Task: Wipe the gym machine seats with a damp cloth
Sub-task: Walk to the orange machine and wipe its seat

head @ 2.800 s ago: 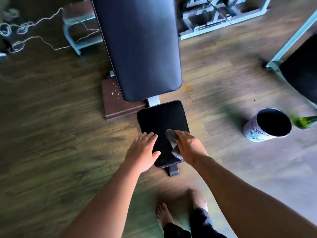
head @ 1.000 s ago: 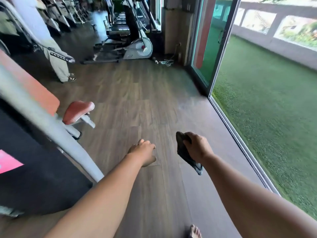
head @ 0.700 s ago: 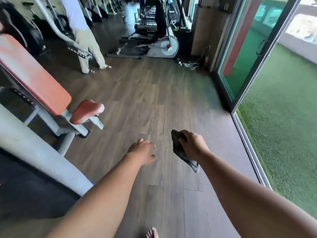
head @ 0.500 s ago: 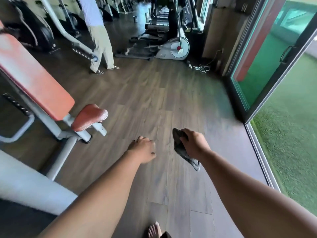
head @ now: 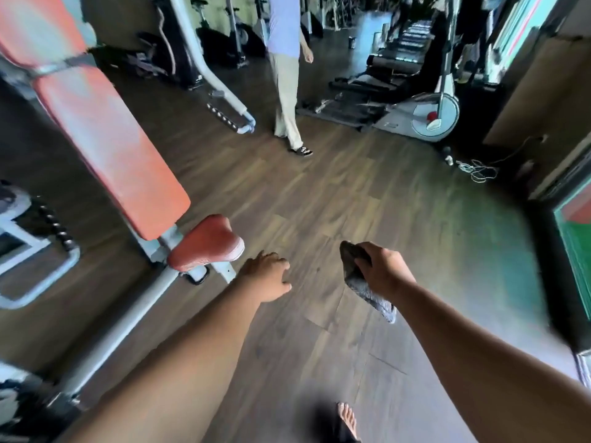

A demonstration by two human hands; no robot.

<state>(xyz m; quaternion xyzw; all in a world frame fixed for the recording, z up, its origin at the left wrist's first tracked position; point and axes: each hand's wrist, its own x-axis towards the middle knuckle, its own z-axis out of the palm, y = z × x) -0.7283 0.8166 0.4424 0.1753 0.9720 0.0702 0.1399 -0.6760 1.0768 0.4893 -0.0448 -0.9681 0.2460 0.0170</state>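
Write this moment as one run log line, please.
right hand: holds dark cloth | left hand: empty, near red seat | seat: not touched | other person: ahead

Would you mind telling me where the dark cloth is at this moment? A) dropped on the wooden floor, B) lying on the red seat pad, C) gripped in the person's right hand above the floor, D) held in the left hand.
C: the right hand is closed around the dark cloth, whose loose end hangs above the wooden floor; the left hand holds nothing, and the red seat pad is bare.
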